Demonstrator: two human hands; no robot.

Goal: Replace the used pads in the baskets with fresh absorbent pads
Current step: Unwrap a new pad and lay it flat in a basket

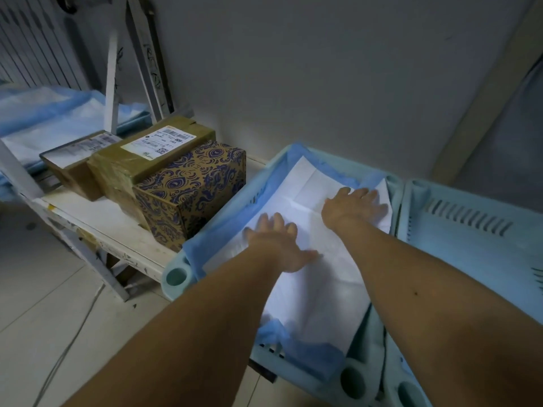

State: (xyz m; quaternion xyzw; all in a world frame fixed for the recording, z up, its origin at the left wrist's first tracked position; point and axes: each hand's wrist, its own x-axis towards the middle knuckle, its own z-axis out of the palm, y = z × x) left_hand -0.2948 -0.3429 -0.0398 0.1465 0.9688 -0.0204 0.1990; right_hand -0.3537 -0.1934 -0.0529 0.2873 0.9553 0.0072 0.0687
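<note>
We pressed a pad (311, 207) flat in the basket (176, 277) at centre frame, left hand (279, 248) and right hand (355, 207) both flat-fingered; uneven pressing could bunch its edges.

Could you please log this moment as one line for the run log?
step: smoothing fresh pad in left basket | left hand: flat on pad | right hand: flat on pad | right basket: no pad seen

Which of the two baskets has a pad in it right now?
The left basket, where both hands press a white pad flat. The right basket shows only bare slotted plastic.
</note>
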